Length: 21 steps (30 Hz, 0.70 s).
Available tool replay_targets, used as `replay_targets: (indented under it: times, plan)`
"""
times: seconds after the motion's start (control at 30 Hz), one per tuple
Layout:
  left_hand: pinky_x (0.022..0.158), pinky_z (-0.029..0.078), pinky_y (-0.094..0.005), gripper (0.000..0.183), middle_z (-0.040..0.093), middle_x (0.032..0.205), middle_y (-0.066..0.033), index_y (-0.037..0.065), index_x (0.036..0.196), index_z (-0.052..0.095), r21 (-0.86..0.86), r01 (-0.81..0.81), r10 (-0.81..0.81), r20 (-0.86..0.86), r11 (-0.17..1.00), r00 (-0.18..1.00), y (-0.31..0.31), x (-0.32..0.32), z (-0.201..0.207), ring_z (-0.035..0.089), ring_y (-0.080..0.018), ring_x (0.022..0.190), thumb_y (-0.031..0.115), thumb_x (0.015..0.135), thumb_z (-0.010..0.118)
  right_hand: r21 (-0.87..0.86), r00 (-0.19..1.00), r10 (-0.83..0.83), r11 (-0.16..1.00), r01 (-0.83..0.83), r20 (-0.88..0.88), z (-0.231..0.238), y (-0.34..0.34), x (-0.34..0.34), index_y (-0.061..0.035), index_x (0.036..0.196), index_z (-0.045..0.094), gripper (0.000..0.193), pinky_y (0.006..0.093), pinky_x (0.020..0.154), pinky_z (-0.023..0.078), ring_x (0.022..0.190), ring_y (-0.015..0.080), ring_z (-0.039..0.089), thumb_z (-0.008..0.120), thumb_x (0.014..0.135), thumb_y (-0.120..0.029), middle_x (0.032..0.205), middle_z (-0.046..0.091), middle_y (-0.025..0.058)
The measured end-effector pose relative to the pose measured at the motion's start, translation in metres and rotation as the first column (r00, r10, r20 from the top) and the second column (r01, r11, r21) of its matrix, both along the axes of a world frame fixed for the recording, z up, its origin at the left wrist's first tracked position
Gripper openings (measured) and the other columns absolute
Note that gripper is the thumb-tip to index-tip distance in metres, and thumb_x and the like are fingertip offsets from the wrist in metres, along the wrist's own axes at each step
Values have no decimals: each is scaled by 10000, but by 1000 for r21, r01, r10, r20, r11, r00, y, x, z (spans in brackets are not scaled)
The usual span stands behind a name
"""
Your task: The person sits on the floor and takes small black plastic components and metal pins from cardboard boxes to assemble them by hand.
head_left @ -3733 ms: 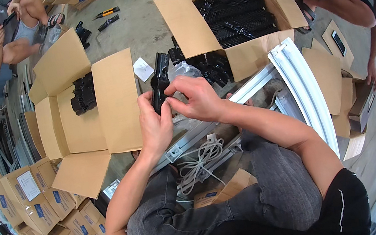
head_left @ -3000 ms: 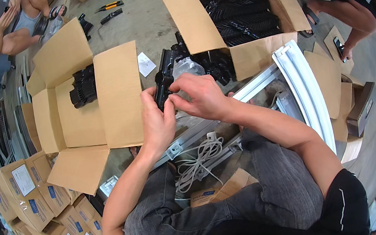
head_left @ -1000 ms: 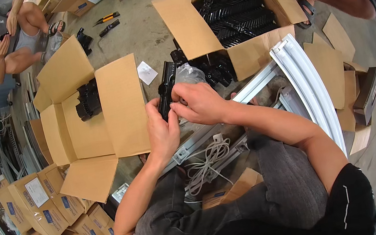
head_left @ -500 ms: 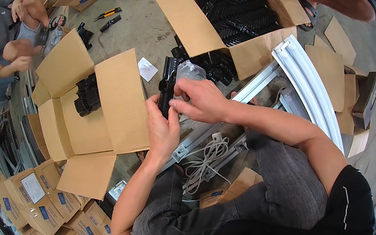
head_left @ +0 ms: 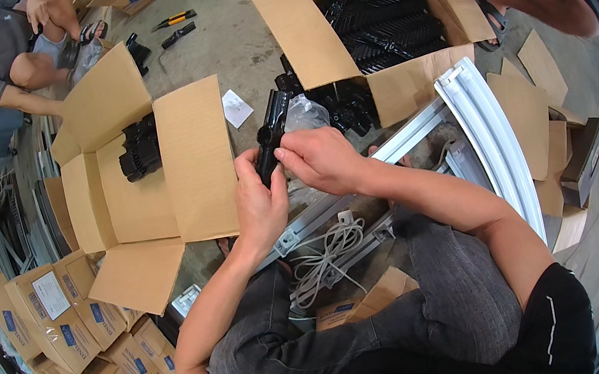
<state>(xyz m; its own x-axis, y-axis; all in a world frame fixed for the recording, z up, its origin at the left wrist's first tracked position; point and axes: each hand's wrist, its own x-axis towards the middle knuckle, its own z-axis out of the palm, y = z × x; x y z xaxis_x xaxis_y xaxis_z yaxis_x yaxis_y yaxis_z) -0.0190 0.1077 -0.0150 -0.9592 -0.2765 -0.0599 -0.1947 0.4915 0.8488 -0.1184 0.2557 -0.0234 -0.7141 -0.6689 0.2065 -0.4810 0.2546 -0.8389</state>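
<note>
A glossy black elongated part (head_left: 273,125), with a raised joint midway, stands tilted in front of me. My left hand (head_left: 263,204) is closed around its lower end, thumb on the near side. My right hand (head_left: 324,160) has its fingers curled in against the part's right side, the thumb pressed near its middle; the fingertips are partly hidden. Just beyond lies a clear plastic bag (head_left: 305,113), beside a pile of similar black parts (head_left: 348,106) on the floor.
An open carton (head_left: 195,164) at left holds a few black parts; another carton (head_left: 304,35) at far right is full of them. White curved rails (head_left: 498,145) and coiled cable (head_left: 336,247) lie close by. Stacked boxes (head_left: 48,321) stand left. Other people sit at the far edges.
My right hand has closed in, its raised index finger now folded down against the black part. At far left, another person's arm has moved down behind the carton flap.
</note>
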Motion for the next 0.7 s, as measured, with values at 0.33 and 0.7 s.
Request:
replay_targets:
  times: [0.33, 0.7]
  plan:
    - [701, 503, -408, 370, 628, 939, -218, -54, 1231, 404, 51, -32, 33, -17, 998, 999, 3, -2, 6, 657, -305, 800, 63, 934, 590, -64, 999, 37, 997, -36, 12, 6, 0, -1, -22, 802, 576, 313, 449, 588, 453, 654, 391, 588, 563, 963, -290, 701, 596, 173]
    - [582, 545, -255, 298, 545, 864, -50, -37, 1191, 390, 526, -123, 60, 136, 841, 989, 0, -8, 7, 559, -78, 666, 56, 969, 566, -29, 977, -32, 999, 39, 211, 12, 5, -11, -12, 853, 590, 290, 477, 628, 464, 714, 416, 612, 548, 973, -272, 749, 638, 196]
